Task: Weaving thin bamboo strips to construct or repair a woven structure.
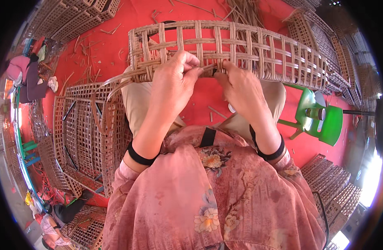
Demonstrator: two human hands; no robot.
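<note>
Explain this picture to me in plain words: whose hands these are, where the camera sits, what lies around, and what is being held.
The camera is worn on a person's head and looks down, so the round, bent edges come from its wide lens. The two forearms rising from below are that person's own. The left hand and right hand both pinch a thin cane strip at the lower rim of an open-weave basket frame resting over the knees. To the person's left, finished woven panels are stacked on the red floor. To the right stands a green plastic chair, with more woven frames nearby. Another person sits at the far left.
</note>
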